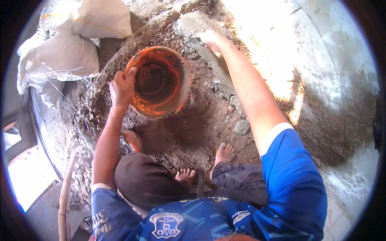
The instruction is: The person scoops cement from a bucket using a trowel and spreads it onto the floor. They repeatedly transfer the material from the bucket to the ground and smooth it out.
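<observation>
My left hand grips the left rim of an orange bucket, its thumb over the edge. The bucket tilts, its mouth facing me; grey smears coat the inside and some dark wet residue lies at the bottom. My right arm stretches forward, and my right hand is closed around what looks like a trowel. Only its pale handle end shows plainly; its blade is hard to tell from the grey. Beneath that hand runs a strip of wet grey mortar.
White woven sacks lie at the far left. An orange-edged object sits by my left knee. A curved wooden stick stands at the lower left. Rubble and dirt surround my bare feet; a sunlit concrete floor spreads to the right.
</observation>
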